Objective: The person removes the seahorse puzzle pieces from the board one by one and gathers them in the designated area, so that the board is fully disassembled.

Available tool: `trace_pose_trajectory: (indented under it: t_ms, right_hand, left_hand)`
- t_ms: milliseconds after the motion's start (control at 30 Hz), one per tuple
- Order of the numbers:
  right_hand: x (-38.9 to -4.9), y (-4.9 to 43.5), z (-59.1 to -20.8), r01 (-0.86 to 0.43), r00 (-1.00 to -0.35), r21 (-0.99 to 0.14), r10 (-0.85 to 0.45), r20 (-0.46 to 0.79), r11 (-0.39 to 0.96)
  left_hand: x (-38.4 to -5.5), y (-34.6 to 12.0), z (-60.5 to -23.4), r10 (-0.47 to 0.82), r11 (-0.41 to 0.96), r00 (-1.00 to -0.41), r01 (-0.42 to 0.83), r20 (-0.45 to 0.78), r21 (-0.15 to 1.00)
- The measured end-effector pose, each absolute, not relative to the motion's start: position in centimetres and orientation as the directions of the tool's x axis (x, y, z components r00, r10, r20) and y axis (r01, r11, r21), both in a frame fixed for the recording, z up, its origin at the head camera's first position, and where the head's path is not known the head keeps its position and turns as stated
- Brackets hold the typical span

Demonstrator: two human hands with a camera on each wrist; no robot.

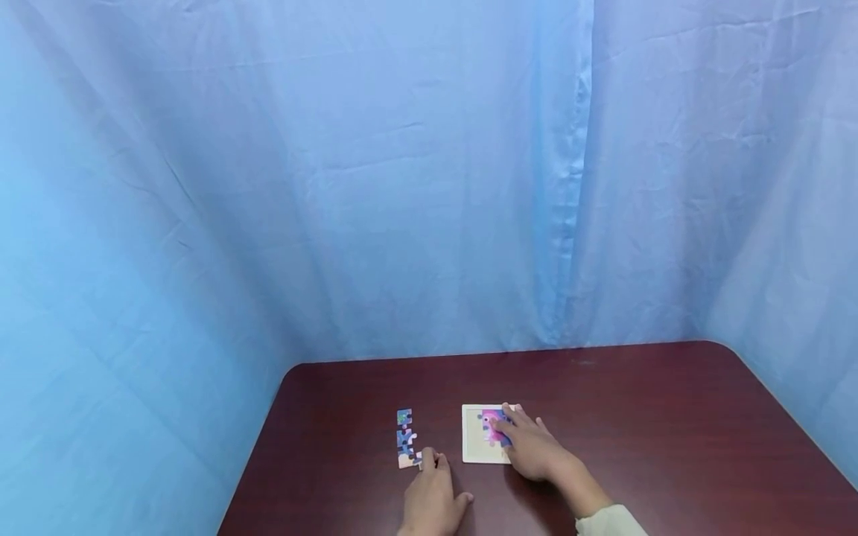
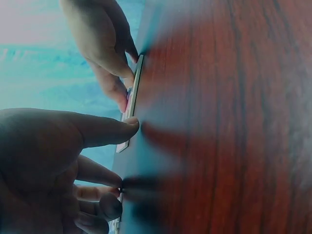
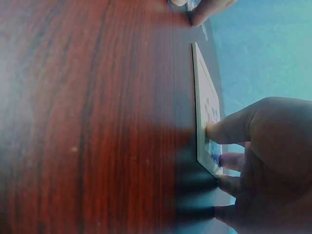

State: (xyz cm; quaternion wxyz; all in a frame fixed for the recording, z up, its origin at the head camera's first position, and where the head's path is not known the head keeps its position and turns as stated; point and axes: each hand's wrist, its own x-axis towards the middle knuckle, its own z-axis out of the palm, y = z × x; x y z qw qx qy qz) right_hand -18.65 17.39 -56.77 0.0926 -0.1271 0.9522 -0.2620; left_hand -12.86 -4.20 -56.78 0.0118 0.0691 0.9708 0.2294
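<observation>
A shallow white puzzle tray (image 1: 465,439) lies flat on the table, with joined pink and blue jigsaw pieces (image 1: 491,427) in its right part. My right hand (image 1: 539,451) rests over the tray's right side, fingers spread, covering some of the pieces. In the right wrist view its thumb (image 3: 226,127) touches the pieces inside the frame. My left hand (image 1: 432,497) is left of the tray, its fingertips down on a jigsaw piece (image 1: 418,458) that they partly hide. Just beyond them stands a column of loose jigsaw pieces (image 1: 404,439). The left thumb (image 2: 109,130) points out, apart from the fingers.
The dark red wooden table (image 1: 637,417) has rounded far corners. Blue curtains (image 1: 415,186) hang behind it and along both sides. Tabletop surface extends to the right of the tray and beyond it.
</observation>
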Motion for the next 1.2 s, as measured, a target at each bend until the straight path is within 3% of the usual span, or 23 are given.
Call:
trace_pose_trajectory:
  t_ms: [267,500,667,900,1067,1200]
  right_hand:
    - [-18.7,17.5,-57.3,-0.217,-0.948,-0.540,-0.307,-0.081,0.813]
    - [-18.7,17.5,-56.6,-0.193,-0.944,-0.529,-0.303,-0.128,0.826]
    - [-18.6,17.5,-56.7,-0.189,-0.946,-0.527,-0.298,-0.128,0.828]
    - [-18.5,17.4,-56.7,-0.170,-0.951,-0.532,-0.280,-0.134,0.829]
    - [-18.5,17.4,-56.3,-0.167,-0.952,-0.524,-0.276,-0.137,0.835]
    - [-18.4,17.5,-56.3,-0.170,-0.952,-0.522,-0.277,-0.133,0.836]
  left_hand:
    - [-12.7,-3.9,-56.5,0.094,0.905,-0.992,0.123,0.089,0.407]
    - [-12.4,-3.3,-56.5,0.084,0.919,-0.996,0.083,0.015,0.385]
    - [-12.3,-3.3,-56.3,0.084,0.916,-0.995,0.095,0.045,0.391]
    - [-12.0,-3.8,-55.8,-0.145,0.943,-0.986,-0.112,0.084,0.313]
    - [-12.0,-4.6,-55.5,-0.168,0.942,-0.986,-0.161,-0.001,0.293]
    - [-12.0,-5.3,-55.6,-0.166,0.943,-0.986,-0.153,0.021,0.295]
